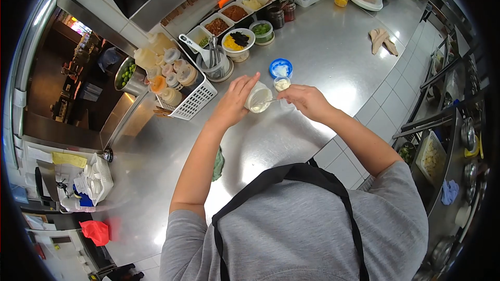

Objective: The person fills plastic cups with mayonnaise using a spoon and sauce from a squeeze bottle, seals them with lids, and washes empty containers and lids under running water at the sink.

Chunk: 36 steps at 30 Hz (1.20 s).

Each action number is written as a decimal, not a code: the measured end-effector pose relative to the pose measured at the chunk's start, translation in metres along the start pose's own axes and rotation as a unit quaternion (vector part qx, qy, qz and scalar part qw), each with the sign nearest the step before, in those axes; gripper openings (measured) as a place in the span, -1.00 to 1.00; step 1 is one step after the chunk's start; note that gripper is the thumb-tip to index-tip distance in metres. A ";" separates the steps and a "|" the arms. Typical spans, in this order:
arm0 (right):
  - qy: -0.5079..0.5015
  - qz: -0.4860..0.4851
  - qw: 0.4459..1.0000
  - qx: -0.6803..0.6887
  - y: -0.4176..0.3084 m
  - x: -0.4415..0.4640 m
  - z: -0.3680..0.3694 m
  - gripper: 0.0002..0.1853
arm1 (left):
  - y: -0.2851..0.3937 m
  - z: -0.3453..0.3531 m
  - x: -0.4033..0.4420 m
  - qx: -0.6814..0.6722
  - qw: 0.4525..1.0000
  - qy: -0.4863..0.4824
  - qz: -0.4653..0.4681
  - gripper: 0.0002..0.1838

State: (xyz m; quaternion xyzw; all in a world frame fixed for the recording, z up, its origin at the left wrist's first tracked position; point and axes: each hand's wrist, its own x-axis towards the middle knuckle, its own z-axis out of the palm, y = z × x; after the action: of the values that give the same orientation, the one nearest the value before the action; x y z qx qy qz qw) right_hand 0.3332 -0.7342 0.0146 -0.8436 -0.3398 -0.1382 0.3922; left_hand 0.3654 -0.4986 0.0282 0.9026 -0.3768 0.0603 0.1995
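Note:
My left hand (234,100) is wrapped around a jar (259,93) of white, creamy stuff, tilted with its mouth toward me. A thin metal spoon (271,101) reaches into the jar's mouth. Its handle is pinched in my right hand (308,102). Just beyond my right fingertips stands a small clear cup (282,84) with white contents. Behind that cup lies a blue lid (281,67), its inside smeared with white. Part of another clear item shows under my right hand; I cannot tell what it is.
A white basket (195,99) of squeeze bottles stands left of my hands. Behind are a tub of utensils (216,66), a bowl with yellow and black food (238,40) and several ingredient trays. A green cloth (218,165) lies nearer me, tan gloves (383,41) at right.

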 end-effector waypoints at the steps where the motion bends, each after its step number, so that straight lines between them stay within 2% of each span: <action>1: -0.002 0.049 0.997 0.058 -0.001 -0.001 -0.002 -0.79 | 0.002 0.001 0.002 -0.002 1.000 -0.001 0.001 0.05; 2: -0.004 0.096 0.989 0.116 0.000 -0.002 -0.004 -0.79 | 0.003 0.002 0.003 0.001 1.000 -0.014 -0.008 0.06; 3: -0.004 0.095 0.989 0.116 0.004 -0.002 -0.005 -0.79 | 0.005 0.002 0.005 0.005 0.999 -0.027 -0.017 0.07; 5: -0.022 0.251 0.929 0.271 0.016 -0.002 -0.005 -0.81 | 0.003 0.004 0.007 0.014 0.999 -0.027 -0.016 0.08; 8: 0.027 0.263 0.927 0.267 0.021 -0.001 -0.007 -0.83 | -0.002 0.004 0.008 0.032 0.999 -0.035 -0.017 0.08; 10: 0.020 0.264 0.940 0.217 0.022 -0.002 -0.003 -0.82 | -0.001 0.002 0.010 0.039 0.998 -0.046 -0.018 0.08; 11: 0.047 0.138 0.986 0.077 0.028 -0.004 0.007 -0.82 | -0.001 0.000 0.011 0.041 0.997 -0.063 -0.017 0.08; 12: 0.071 0.007 0.995 -0.068 0.028 -0.002 0.010 -0.82 | 0.001 -0.003 0.013 0.043 0.996 -0.080 -0.017 0.08; 14: 0.031 0.034 0.992 -0.115 0.020 -0.008 0.018 -0.81 | 0.005 -0.006 0.018 0.057 0.995 -0.078 -0.004 0.07; 16: 0.023 0.114 0.993 0.015 0.013 -0.008 0.023 -0.82 | 0.004 -0.007 0.019 0.071 0.995 -0.075 0.007 0.07; 17: 0.022 0.113 0.993 0.015 0.015 -0.007 0.023 -0.82 | 0.002 -0.006 0.018 0.071 0.995 -0.067 0.008 0.07; 18: 0.035 0.199 0.966 0.160 0.017 -0.007 0.022 -0.82 | 0.001 -0.004 0.018 0.070 0.996 -0.061 0.010 0.07; 19: 0.047 0.281 0.910 0.300 0.020 -0.008 0.021 -0.82 | -0.002 -0.004 0.018 0.070 0.996 -0.061 0.011 0.07; 20: 0.059 0.355 0.827 0.432 0.021 -0.009 0.021 -0.82 | -0.004 -0.003 0.016 0.066 0.996 -0.067 0.000 0.08; 21: 0.060 0.357 0.826 0.431 0.021 -0.010 0.020 -0.82 | -0.002 -0.005 0.016 0.062 0.995 -0.073 -0.012 0.09; 23: 0.089 0.311 0.915 0.241 0.018 -0.009 0.019 -0.80 | 0.001 -0.009 0.018 0.067 0.993 -0.098 -0.015 0.12; 24: 0.090 0.311 0.915 0.241 0.023 -0.011 0.025 -0.80 | 0.003 -0.013 0.020 0.072 0.990 -0.122 -0.018 0.16; 25: 0.132 0.173 0.971 0.096 0.030 -0.014 0.035 -0.81 | 0.005 -0.014 0.021 0.073 0.990 -0.122 -0.017 0.16; 26: 0.167 0.027 0.984 -0.053 0.036 -0.017 0.042 -0.81 | 0.006 -0.015 0.023 0.075 0.991 -0.109 -0.019 0.17; 27: 0.071 0.174 0.981 0.047 0.018 -0.019 0.035 -0.81 | 0.006 -0.016 0.023 0.077 0.992 -0.095 -0.022 0.17; 28: 0.070 0.172 0.981 0.047 0.018 -0.018 0.036 -0.81 | 0.005 -0.015 0.023 0.078 0.992 -0.094 -0.023 0.17; 29: 0.050 0.283 0.917 0.278 0.019 -0.018 0.038 -0.80 | 0.003 -0.013 0.022 0.067 0.993 -0.091 -0.020 0.18; 30: 0.026 0.375 0.787 0.490 0.019 -0.018 0.039 -0.80 | 0.002 -0.012 0.022 0.056 0.994 -0.090 -0.016 0.18; 34: 0.086 0.347 0.830 0.429 0.022 -0.012 0.038 -0.79 | 0.004 -0.010 0.019 0.036 0.995 -0.089 -0.014 0.17; 36: 0.014 0.354 0.896 0.267 0.019 -0.012 0.036 -0.78 | 0.005 -0.012 0.020 0.031 0.998 -0.057 0.010 0.15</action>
State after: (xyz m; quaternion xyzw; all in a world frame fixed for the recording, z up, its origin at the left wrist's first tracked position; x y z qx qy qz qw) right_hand 0.3364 -0.7210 -0.0257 -0.7697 -0.0375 0.0944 0.6303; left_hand 0.3764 -0.5102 0.0457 0.9066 -0.3944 0.0222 0.1484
